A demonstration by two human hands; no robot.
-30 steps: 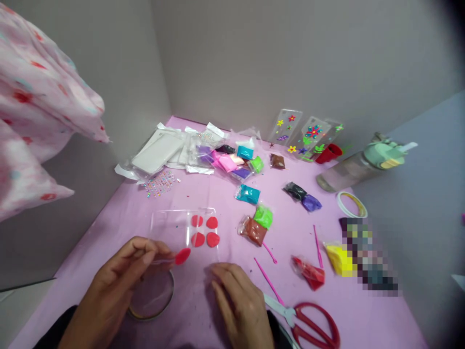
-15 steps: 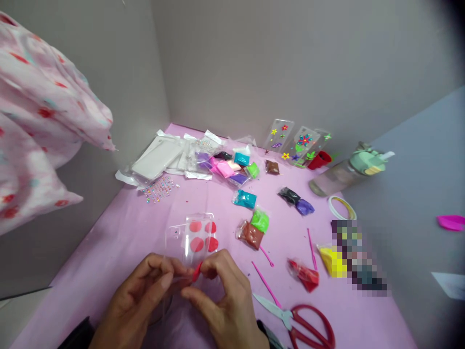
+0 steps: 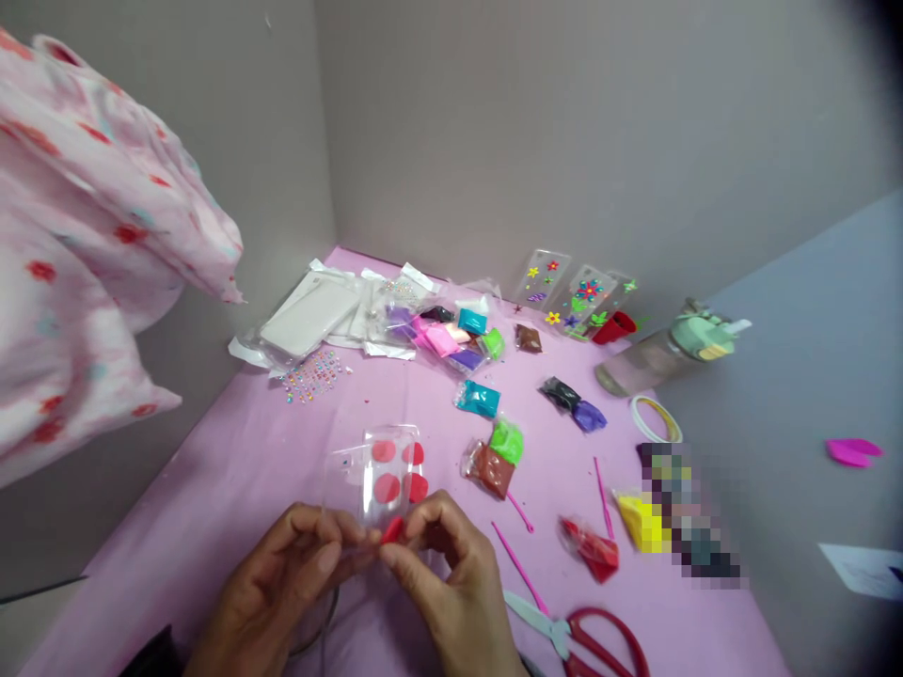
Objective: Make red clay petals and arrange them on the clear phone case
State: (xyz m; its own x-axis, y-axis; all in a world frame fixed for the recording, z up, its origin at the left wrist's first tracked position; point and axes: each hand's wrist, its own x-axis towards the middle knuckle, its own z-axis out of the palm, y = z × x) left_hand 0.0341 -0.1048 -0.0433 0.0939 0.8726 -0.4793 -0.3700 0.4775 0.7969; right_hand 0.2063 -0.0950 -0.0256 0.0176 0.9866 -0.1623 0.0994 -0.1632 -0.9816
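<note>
A small red clay piece [image 3: 392,530] is pinched between the thumb and forefinger of my right hand [image 3: 458,583]. My left hand [image 3: 275,583] is closed on a clear phone case [image 3: 344,480], its fingertips meeting the red piece. Behind the fingers lies a clear plastic sheet or case with flat red clay discs [image 3: 387,488] in two rows. The transparent edges overlap, so I cannot tell exactly where one clear piece ends. Scissors with red handles [image 3: 607,625] rest right of my right hand, beside a pink modelling stick [image 3: 518,569].
Packets of brown clay [image 3: 489,470], blue clay [image 3: 480,400], red clay [image 3: 591,548] and yellow clay [image 3: 641,522] lie about. White packaged cases [image 3: 310,315] and gem stickers [image 3: 314,376] are back left. Decorated cases [image 3: 543,275] lean on the wall near a bottle [image 3: 656,357]. Patterned cloth [image 3: 105,244] hangs left.
The view has shifted slightly, so most of the table appears a little lower. My right thumb has closed in against the red clay piece, which both hands keep near the clear case.
</note>
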